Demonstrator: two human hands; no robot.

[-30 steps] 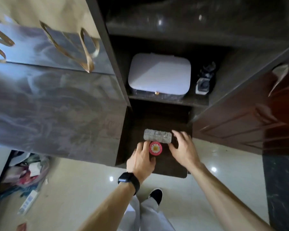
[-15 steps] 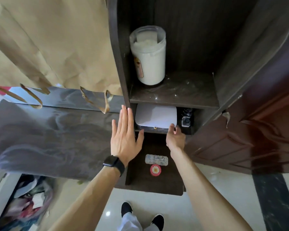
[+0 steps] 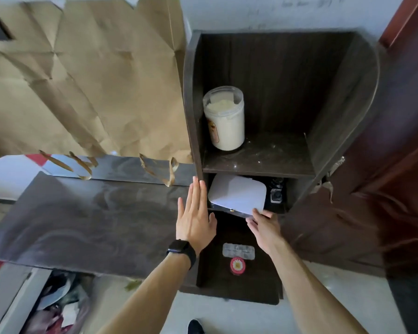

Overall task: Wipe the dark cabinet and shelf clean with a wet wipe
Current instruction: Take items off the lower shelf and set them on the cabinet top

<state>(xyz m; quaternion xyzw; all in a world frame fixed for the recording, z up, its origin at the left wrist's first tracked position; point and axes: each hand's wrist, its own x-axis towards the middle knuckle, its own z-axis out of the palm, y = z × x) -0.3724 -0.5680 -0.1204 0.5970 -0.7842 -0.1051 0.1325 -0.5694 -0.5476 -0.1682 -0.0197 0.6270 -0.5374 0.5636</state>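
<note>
Plainly dusty, the dark cabinet (image 3: 275, 80), matte wood-grain laminate with a rounded right wall, runs from centre toward 1 o'clock. Its shelf (image 3: 270, 153) is flecked with pale powder. A cylindrical plastic jar (image 3: 225, 121) stands at the shelf's 9 o'clock, with a smooth, rounded white case (image 3: 237, 194) below. The left hand (image 3: 194, 218) lies flat on the cabinet's side edge. Apart from it, the right hand (image 3: 263, 226) meets the case's 5 o'clock corner, grip unclear.

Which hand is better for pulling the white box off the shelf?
Probably the right hand: it holds the white box by its corner. The left hand lies flat against the cabinet edge.
</note>
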